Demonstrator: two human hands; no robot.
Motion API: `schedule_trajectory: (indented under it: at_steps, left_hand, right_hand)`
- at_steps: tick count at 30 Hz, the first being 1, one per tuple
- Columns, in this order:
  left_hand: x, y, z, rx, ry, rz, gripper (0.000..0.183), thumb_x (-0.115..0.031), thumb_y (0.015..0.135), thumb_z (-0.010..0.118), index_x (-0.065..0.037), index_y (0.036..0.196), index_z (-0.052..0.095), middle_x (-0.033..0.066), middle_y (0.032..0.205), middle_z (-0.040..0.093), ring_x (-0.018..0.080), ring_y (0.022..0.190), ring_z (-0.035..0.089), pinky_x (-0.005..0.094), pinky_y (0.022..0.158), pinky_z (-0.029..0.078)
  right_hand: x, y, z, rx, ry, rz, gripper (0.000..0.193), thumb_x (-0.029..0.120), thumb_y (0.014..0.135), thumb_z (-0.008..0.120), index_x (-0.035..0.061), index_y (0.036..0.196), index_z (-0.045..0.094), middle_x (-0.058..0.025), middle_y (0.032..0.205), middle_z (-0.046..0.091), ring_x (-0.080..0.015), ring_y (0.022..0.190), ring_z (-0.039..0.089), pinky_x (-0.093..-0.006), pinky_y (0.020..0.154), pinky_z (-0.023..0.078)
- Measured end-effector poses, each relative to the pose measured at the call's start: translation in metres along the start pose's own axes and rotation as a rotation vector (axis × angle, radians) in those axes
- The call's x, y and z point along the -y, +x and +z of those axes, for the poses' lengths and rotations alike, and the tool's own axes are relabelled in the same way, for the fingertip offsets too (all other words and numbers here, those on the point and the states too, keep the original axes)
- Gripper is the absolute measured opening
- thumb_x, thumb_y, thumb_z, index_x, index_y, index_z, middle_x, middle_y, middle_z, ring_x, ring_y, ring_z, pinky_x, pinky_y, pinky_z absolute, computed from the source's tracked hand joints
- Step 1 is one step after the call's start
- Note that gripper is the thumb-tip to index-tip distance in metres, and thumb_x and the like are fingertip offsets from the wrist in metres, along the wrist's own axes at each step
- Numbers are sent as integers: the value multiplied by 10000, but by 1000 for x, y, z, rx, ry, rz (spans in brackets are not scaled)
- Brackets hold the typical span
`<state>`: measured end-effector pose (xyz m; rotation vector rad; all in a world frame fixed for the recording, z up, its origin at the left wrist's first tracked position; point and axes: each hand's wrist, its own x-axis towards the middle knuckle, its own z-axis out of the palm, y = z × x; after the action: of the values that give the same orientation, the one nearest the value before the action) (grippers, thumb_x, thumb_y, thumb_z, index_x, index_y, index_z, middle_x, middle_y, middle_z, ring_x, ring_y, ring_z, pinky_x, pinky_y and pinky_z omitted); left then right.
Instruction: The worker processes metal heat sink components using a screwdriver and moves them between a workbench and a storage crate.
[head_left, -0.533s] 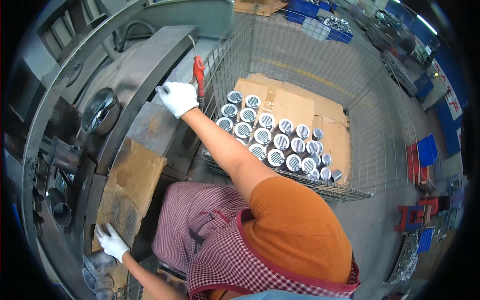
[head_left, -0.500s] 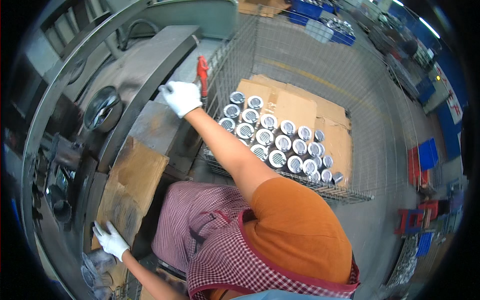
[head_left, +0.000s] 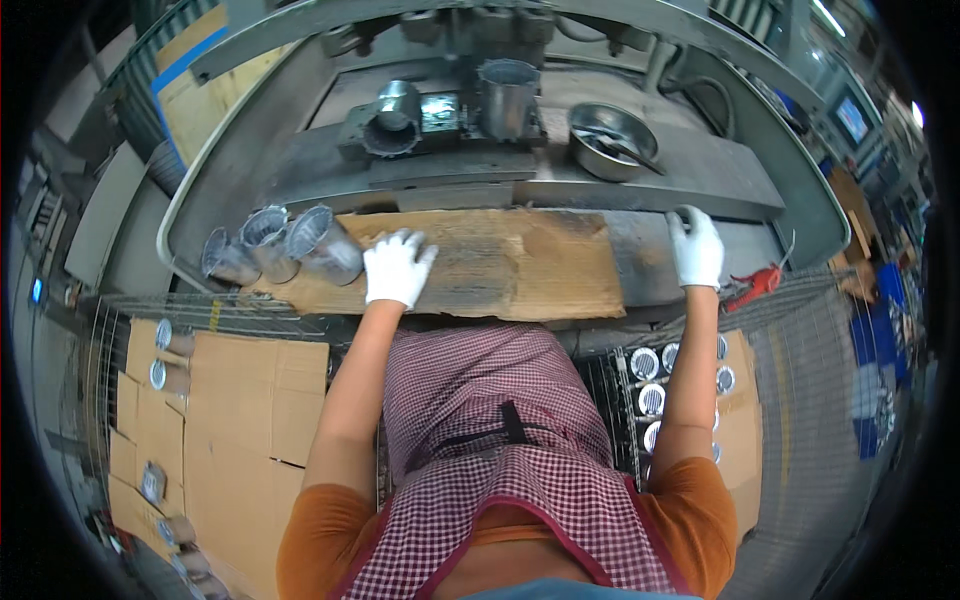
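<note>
My left hand [head_left: 397, 268], in a white glove, lies on the left part of a worn brown board [head_left: 510, 262], its fingers spread and nothing in them. Just left of it, several hollow metal cylinders [head_left: 322, 243] stand or lean at the board's end. My right hand [head_left: 697, 252], gloved too, is over the grey metal ledge [head_left: 640, 255] past the board's right end. Its fingers are loosely bent, with a gap between thumb and forefinger, and I see nothing in it. A red air gun [head_left: 757, 286] lies to its right.
Behind the board, a machine bed carries one tilted metal cylinder [head_left: 393, 125] and one upright cylinder [head_left: 508, 100]. A steel bowl [head_left: 612, 140] holds tools. Wire cages flank me: cardboard [head_left: 240, 410] and a few cylinders on the left, rows of slotted round parts [head_left: 651, 400] on the right.
My view has swung left from the right-hand cage to face the machine. My right hand has moved away from beside the air gun's hose; my left hand stays on the board.
</note>
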<state>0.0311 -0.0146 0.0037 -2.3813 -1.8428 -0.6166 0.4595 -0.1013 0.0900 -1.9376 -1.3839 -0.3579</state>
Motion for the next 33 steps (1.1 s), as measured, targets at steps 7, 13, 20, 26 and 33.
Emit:
schedule_trajectory:
  at_steps: [7, 13, 20, 26, 33]
  left_hand:
    - [9, 2, 9, -76, -18, 5, 416, -462, 887, 548, -155, 1141, 665, 101, 1214, 616, 305, 1112, 563, 450, 931, 416]
    - [3, 6, 10, -87, -35, 27, 373, -444, 890, 540, -165, 1103, 666, 73, 1195, 623, 287, 1108, 562, 444, 907, 420]
    - [2, 51, -17, -267, -563, -332, 486, -445, 875, 594, -91, 1208, 613, 160, 1204, 607, 352, 1148, 536, 425, 974, 414]
    - [26, 158, -50, -463, -547, -654, 702, -596, 796, 604, -58, 1248, 585, 213, 1242, 570, 386, 1121, 565, 455, 964, 440]
    - [40, 181, -55, -448, -249, -522, 380, -395, 809, 607, -40, 884, 722, 225, 970, 670, 384, 896, 649, 424, 817, 511]
  right_hand:
    - [169, 92, 83, 13, 237, -527, 245, 311, 860, 610, 102, 971, 672, -140, 945, 671, -350, 854, 640, -429, 768, 511]
    - [218, 154, 133, 256, -11, -507, 441, 479, 894, 495, 110, 1058, 673, -181, 1062, 665, -366, 1007, 632, -445, 866, 497]
    - [247, 83, 97, 322, 254, -594, 344, 438, 827, 626, 120, 915, 724, -143, 908, 680, -333, 831, 650, -428, 744, 512]
    - [228, -2, 77, 153, 389, -768, 221, 367, 765, 707, 149, 794, 730, -65, 748, 668, -266, 674, 644, -390, 643, 488]
    - [194, -53, 65, 427, 294, -627, 290, 426, 781, 689, 166, 906, 716, -63, 794, 670, -255, 696, 640, -390, 676, 478]
